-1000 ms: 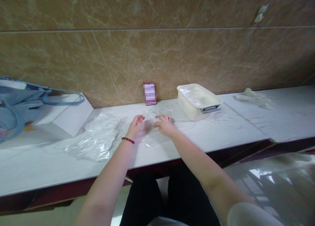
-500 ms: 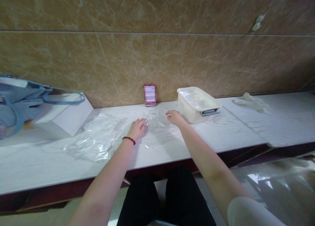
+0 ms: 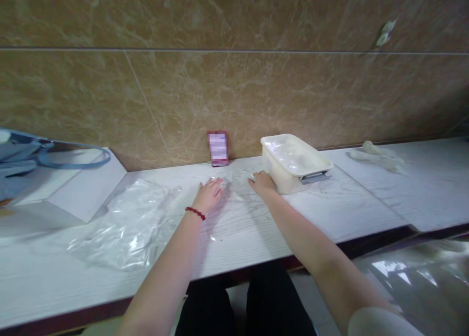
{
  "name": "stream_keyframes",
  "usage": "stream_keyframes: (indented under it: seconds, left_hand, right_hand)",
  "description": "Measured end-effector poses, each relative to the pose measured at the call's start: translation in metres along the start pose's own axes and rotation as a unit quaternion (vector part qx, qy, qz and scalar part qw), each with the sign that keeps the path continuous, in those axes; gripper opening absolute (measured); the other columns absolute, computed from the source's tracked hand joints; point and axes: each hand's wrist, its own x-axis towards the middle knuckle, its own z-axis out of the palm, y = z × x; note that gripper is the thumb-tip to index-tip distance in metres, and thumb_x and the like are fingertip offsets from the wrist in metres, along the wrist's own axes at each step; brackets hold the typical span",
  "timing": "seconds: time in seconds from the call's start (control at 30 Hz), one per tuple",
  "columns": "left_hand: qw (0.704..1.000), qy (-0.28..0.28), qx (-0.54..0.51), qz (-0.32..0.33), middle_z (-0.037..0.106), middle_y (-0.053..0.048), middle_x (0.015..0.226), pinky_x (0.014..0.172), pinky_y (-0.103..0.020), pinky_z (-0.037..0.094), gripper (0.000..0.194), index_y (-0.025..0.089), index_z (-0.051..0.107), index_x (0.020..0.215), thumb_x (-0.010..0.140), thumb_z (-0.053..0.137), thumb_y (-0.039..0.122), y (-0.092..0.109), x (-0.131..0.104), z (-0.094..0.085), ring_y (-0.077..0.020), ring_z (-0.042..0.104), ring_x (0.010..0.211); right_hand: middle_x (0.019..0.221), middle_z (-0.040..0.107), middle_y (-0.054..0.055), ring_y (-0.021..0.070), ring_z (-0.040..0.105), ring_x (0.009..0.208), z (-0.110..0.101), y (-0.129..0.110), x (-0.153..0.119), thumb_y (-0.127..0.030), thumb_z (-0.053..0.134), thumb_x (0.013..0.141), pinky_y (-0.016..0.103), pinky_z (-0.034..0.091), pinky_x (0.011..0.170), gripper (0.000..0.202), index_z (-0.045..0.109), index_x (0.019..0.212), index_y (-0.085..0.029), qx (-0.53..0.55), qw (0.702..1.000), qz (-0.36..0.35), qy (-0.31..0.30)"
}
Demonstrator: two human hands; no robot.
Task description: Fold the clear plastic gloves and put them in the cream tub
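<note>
A small clear plastic bag (image 3: pixel 237 180) lies on the white counter between my hands, hard to see against the surface. My left hand (image 3: pixel 208 194), with a red bead bracelet at the wrist, rests palm down on the bag's left side with fingers stretched out. At the bag's right side, my right hand (image 3: pixel 263 183) has its fingers curled together on the edge of the film. Right beside that hand stands a cream plastic bin (image 3: pixel 280 172) with clear film inside. Left of my left hand is a heap of clear plastic bags (image 3: pixel 128 223).
A phone (image 3: pixel 219 149) leans against the brown marbled wall. On the left are a white box (image 3: pixel 78 189) and a blue bag (image 3: pixel 18 162). A pale crumpled cloth or glove (image 3: pixel 377 155) lies far right on the counter (image 3: pixel 322 214).
The view has shifted a little, so the counter's things sit lower. My left hand keeps its place on the bag; the right fingers have drawn closer together on the film.
</note>
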Motion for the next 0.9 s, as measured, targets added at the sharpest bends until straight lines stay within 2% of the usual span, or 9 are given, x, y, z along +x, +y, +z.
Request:
stream_keyframes:
  seconds: [0.17,0.23,0.3,0.37,0.47,0.57,0.67,0.77,0.9]
  left_hand:
    - [0.998,-0.060,-0.023,0.027,0.053,-0.005,0.118,0.098,-0.049,-0.011,0.031,0.028,0.061,0.094,0.063,0.063,0.031,0.000,-0.004,0.002,-0.0281,0.025,0.124]
    - [0.997,-0.064,-0.033,0.034,0.054,-0.005,0.116,0.101,-0.048,-0.006,0.030,0.027,0.062,0.092,0.062,0.063,0.029,0.002,-0.001,0.005,-0.0289,0.029,0.121]
    - [0.996,-0.066,-0.034,0.045,0.056,-0.007,0.111,0.103,-0.045,0.004,0.028,0.025,0.063,0.091,0.062,0.062,0.026,0.004,0.003,0.008,-0.0291,0.036,0.116]
    - [0.997,-0.045,-0.043,0.048,0.058,-0.007,0.102,0.102,-0.043,0.015,0.026,0.023,0.064,0.089,0.064,0.059,0.025,0.007,0.005,0.009,-0.0281,0.043,0.107]
    - [0.997,0.021,-0.071,0.029,0.059,-0.006,0.090,0.098,-0.040,0.025,0.027,0.023,0.063,0.093,0.067,0.055,0.021,0.012,0.007,0.010,-0.0247,0.049,0.092]
    - [0.997,0.050,-0.062,0.020,0.058,-0.005,0.082,0.093,-0.039,0.030,0.032,0.023,0.061,0.098,0.067,0.054,0.019,0.013,0.006,0.009,-0.0215,0.052,0.080]
    - [0.999,0.042,-0.019,0.027,0.058,-0.005,0.084,0.089,-0.037,0.034,0.032,0.023,0.060,0.099,0.067,0.054,0.020,0.011,0.006,0.009,-0.0199,0.052,0.075]
    - [0.999,0.021,0.010,0.035,0.060,-0.004,0.083,0.087,-0.036,0.036,0.034,0.023,0.059,0.101,0.067,0.054,0.022,0.008,0.008,0.010,-0.0200,0.052,0.072]
    - [0.999,0.006,-0.040,0.027,0.062,-0.003,0.080,0.093,-0.037,0.030,0.041,0.024,0.057,0.104,0.063,0.060,0.023,0.005,0.009,0.013,-0.0228,0.053,0.081]
  right_hand:
    - [0.093,0.057,0.013,0.0213,0.054,0.088,0.002,0.002,0.006,-0.035,0.048,0.076,0.031,0.039,0.078,0.027,0.063,0.087,-0.016,0.045,0.999,-0.010,0.029]
    - [0.088,0.060,0.009,0.0185,0.055,0.085,0.001,0.001,0.007,-0.029,0.049,0.075,0.028,0.040,0.075,0.019,0.063,0.082,-0.018,0.069,0.997,-0.022,0.031]
    - [0.083,0.061,0.006,0.0162,0.056,0.079,-0.001,0.000,0.008,-0.027,0.048,0.076,0.025,0.040,0.070,0.016,0.061,0.081,-0.020,0.098,0.995,-0.028,0.023]
    - [0.081,0.062,0.003,0.0138,0.056,0.074,-0.002,-0.002,0.007,-0.028,0.046,0.078,0.023,0.040,0.064,0.015,0.058,0.084,-0.021,0.139,0.990,-0.033,0.018]
    - [0.082,0.061,0.000,0.0108,0.055,0.068,-0.003,-0.005,0.005,-0.034,0.046,0.079,0.021,0.039,0.060,0.019,0.052,0.092,-0.023,0.191,0.980,-0.047,0.016]
    - [0.078,0.060,-0.001,0.0104,0.054,0.066,-0.002,-0.005,0.001,-0.039,0.058,0.068,0.020,0.038,0.058,0.039,0.047,0.103,-0.023,0.195,0.979,-0.066,-0.013]
    - [0.072,0.058,-0.003,0.0089,0.053,0.062,-0.001,-0.002,-0.002,-0.025,0.066,0.059,0.018,0.037,0.056,0.053,0.044,0.108,-0.022,0.188,0.976,-0.095,-0.051]
    - [0.072,0.057,-0.003,0.0067,0.051,0.057,-0.003,-0.003,-0.005,-0.012,0.060,0.060,0.017,0.037,0.053,0.050,0.045,0.106,-0.021,0.206,0.970,-0.116,-0.063]
    - [0.072,0.058,-0.003,0.0065,0.052,0.060,-0.007,-0.008,-0.010,-0.003,0.051,0.061,0.016,0.038,0.055,0.044,0.047,0.103,-0.019,0.240,0.956,-0.154,-0.068]
